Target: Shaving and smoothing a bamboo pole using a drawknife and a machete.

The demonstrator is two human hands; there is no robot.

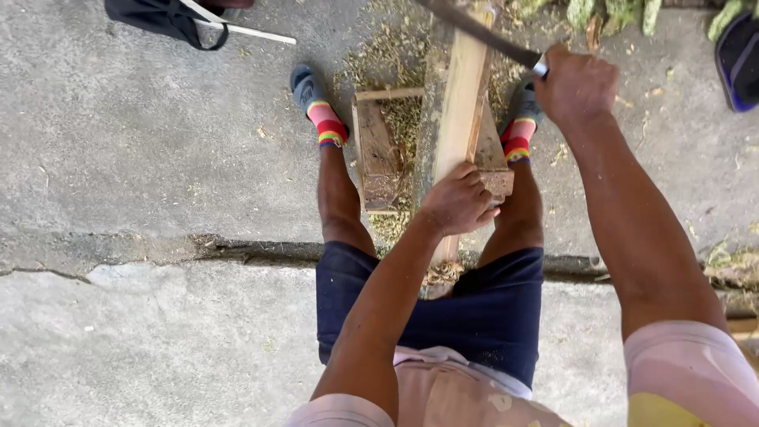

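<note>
While a long wooden plank (461, 119) stood between the knees, it was gripped near its lower end by the left hand (458, 202), fingers closed around it.

At 1 o'clock, a dark-bladed machete (482, 32) was clenched by the handle in the right hand (575, 83), its blade laid across the plank's far end. A worn wooden block (378, 154) lay just beside the plank at 11 o'clock, with chopped green scraps (395, 55) scattered beyond.
</note>
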